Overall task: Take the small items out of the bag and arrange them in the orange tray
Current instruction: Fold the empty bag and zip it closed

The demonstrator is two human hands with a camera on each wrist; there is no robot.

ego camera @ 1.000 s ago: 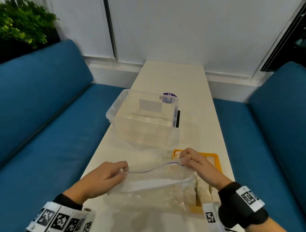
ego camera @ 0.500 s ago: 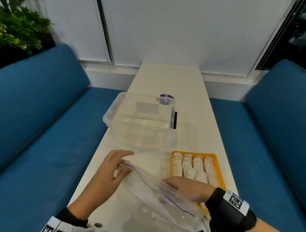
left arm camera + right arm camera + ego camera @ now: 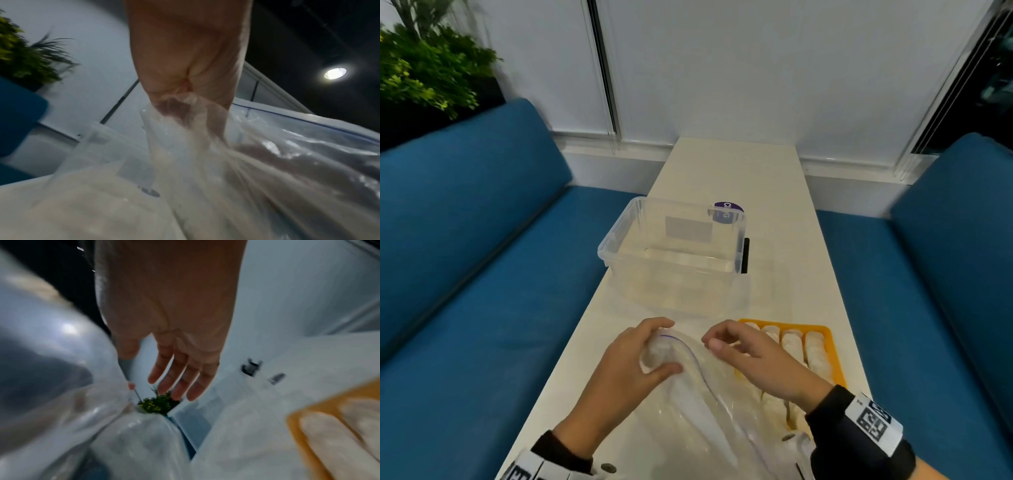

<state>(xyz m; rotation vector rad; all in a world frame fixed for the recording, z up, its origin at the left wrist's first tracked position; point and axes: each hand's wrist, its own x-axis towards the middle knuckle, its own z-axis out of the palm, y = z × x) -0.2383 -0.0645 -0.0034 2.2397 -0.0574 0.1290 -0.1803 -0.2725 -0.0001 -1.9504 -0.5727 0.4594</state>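
A clear zip bag (image 3: 705, 414) with a purple seal line lies crumpled on the white table (image 3: 739, 171) in front of me. My left hand (image 3: 666, 346) grips its far top corner, thumb and fingers curled round the plastic; the left wrist view shows the same hand (image 3: 185, 65) bunching the bag (image 3: 287, 154). My right hand (image 3: 722, 339) hovers just right of that corner with relaxed fingers and holds nothing; in the right wrist view its fingers (image 3: 174, 382) are straight. The orange tray (image 3: 829, 334) to the right holds rows of small white round items (image 3: 815, 349).
An empty clear plastic bin (image 3: 619, 236) stands beyond the bag, with a purple round label (image 3: 727, 209) behind it and a black strip (image 3: 745, 255) at its right side. Blue sofas (image 3: 465, 274) flank the narrow table. A plant (image 3: 421, 75) is at the far left.
My right hand has lifted off the bag near the tray and moved up toward the bag's top. My left hand has closed round the top corner and bunched the plastic.
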